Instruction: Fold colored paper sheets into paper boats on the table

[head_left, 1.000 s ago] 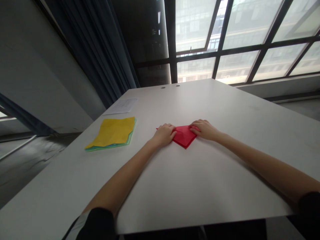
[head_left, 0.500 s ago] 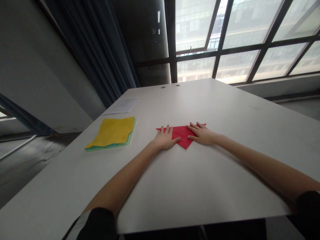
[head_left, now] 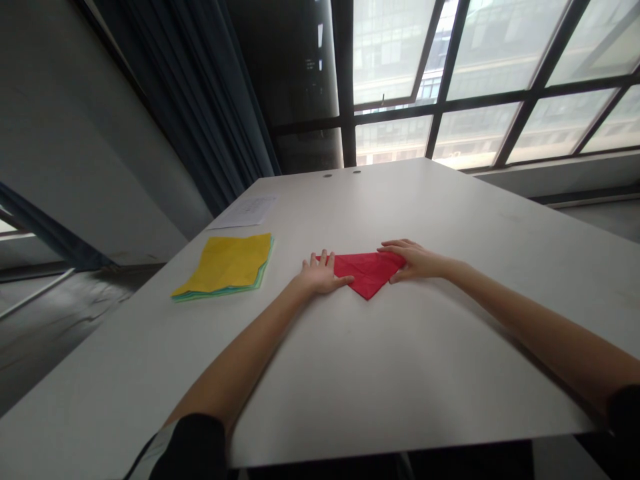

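A red sheet of paper (head_left: 367, 272), folded into a triangle, lies on the white table with one point toward me and creases across its face. My left hand (head_left: 323, 275) rests on its left corner, fingers spread and thumb reaching inward along the slanted edge. At the opposite corner is my right hand (head_left: 413, 260), its fingers apart over the far edge and its thumb by the near one. The paper's right tip is hidden under that hand.
Left of my hands lies a stack of coloured paper (head_left: 233, 261), yellow on top with green and blue edges below. A printed white sheet (head_left: 245, 212) is behind it. The white table (head_left: 400, 373) reaches toward the windows.
Both hands have slid outward to the paper's corners, my left hand leftward and my right hand rightward. More of the red paper's middle shows between them.
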The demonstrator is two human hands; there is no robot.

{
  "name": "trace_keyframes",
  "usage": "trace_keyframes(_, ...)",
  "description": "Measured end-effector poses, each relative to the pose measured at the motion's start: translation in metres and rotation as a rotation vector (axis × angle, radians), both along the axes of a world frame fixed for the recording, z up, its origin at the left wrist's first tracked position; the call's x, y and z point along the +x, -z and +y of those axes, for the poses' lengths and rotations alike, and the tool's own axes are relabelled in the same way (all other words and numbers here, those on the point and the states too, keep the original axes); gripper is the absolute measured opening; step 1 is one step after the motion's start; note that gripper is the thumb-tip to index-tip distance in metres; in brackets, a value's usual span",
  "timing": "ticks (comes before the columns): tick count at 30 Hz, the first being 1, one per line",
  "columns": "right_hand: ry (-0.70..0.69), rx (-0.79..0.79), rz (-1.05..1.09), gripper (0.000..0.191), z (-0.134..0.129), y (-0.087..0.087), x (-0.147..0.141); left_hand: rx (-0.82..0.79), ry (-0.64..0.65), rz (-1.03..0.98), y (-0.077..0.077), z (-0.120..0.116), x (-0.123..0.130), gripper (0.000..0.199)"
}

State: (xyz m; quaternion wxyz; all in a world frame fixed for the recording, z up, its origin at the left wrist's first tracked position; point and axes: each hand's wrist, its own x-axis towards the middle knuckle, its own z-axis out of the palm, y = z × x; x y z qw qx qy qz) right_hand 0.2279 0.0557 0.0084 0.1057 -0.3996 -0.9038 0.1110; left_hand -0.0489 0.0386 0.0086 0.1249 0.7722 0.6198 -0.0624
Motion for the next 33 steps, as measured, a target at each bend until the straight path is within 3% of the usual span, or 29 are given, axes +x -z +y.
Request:
trace_keyframes(5, -0.081, -0.012, 0.074, 0.052, 0.001, -0.008, 0.0, -0.041, 0.03, 0.011, -0.005, 0.0, -0.003, 0.101)
trace_keyframes(10, -0.163, 0.034, 0.137, 0.035, -0.004, -0.013, -0.006, -0.082, 0.037, -0.006, -0.011, 0.001, -0.004, 0.103)
trace_keyframes(15, 0.007, 0.092, 0.205, 0.032, -0.011, -0.017, -0.012, -0.06, 0.059, -0.122, -0.015, 0.008, -0.01, 0.102)
trace_keyframes(18, 0.154, 0.109, 0.344, 0.03, -0.012, -0.018, -0.012, -0.011, 0.045, -0.315, -0.014, 0.014, -0.013, 0.099)
trace_keyframes(21, 0.312, 0.071, 0.58, 0.028, -0.008, -0.018, -0.012, 0.053, -0.043, -0.646, -0.009, 0.02, -0.011, 0.091)
trace_keyframes(27, 0.47, -0.29, 1.061, 0.025, 0.0, -0.011, -0.014, -0.023, -0.267, -1.347, 0.0, 0.024, 0.003, 0.087)
trace_keyframes(33, 0.527, -0.464, 1.135, 0.024, 0.004, 0.003, -0.014, 0.03, -0.165, -1.585, -0.001, 0.02, 0.011, 0.089)
